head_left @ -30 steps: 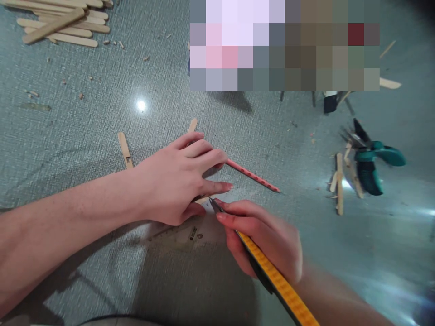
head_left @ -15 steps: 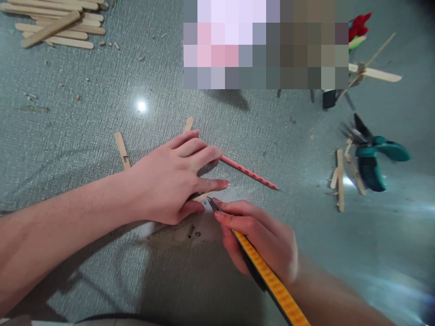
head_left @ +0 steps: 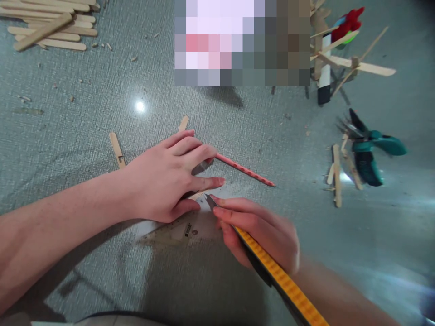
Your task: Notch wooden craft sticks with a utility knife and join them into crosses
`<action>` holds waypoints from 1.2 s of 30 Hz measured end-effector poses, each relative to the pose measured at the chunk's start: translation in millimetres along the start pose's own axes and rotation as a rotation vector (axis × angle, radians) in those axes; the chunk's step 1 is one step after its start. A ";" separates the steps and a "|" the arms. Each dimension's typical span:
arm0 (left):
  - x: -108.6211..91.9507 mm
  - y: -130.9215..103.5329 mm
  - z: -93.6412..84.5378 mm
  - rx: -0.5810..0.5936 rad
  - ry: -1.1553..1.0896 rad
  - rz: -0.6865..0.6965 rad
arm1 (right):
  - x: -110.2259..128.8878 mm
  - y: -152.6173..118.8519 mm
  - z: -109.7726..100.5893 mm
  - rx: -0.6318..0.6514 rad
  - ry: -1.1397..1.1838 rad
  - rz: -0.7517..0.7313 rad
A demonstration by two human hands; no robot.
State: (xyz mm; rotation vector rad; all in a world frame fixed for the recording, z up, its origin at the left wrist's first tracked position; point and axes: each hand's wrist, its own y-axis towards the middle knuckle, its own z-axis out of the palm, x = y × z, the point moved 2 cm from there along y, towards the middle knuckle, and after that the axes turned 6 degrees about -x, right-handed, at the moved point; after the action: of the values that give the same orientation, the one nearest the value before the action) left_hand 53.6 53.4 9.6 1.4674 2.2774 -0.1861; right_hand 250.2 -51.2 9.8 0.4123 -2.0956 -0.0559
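Note:
My left hand [head_left: 170, 179] lies palm down with its fingers spread, pressing on a wooden stick [head_left: 198, 195] that shows between thumb and index finger. Under the thumb side is a clear triangle ruler [head_left: 176, 232]. A yellow utility knife [head_left: 278, 276] is gripped in my right hand [head_left: 260, 231], its blade tip touching or just beside the stick. A pink pencil [head_left: 244, 170] reaches out from beneath my left fingers. One notched stick [head_left: 116, 146] lies behind my left wrist, and another stick end [head_left: 184, 123] sticks out beyond the fingertips.
Craft sticks [head_left: 57, 29] are piled at the upper left. Teal-handled pliers [head_left: 369, 154] lie at the right beside stick pieces [head_left: 336, 176]. A stick construction [head_left: 355, 65], a marker [head_left: 325, 68] and a red object [head_left: 350, 25] are at the upper right. Wood scraps dot the table [head_left: 112, 77].
The whole view has shifted slightly, so most things appear a little further left. Both hands keep nearly the same pose, with the knife blade still at the stick.

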 end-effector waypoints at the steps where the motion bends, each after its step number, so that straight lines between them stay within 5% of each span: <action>1: 0.0 0.2 -0.2 0.000 -0.004 0.004 | 0.8 1.6 0.0 -0.022 -0.046 -0.018; 12: 0.2 -0.7 1.6 -0.035 0.003 0.010 | 3.9 5.0 0.0 -0.022 -0.216 -0.122; 36: -2.0 -1.7 3.4 -0.043 0.016 -0.030 | 5.2 -3.8 4.6 0.006 -0.197 -0.056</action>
State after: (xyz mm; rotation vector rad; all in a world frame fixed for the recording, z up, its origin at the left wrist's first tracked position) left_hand 53.7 49.9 7.2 1.4189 2.3027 -0.1332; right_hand 244.9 -57.0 10.8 0.4862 -2.2782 -0.1276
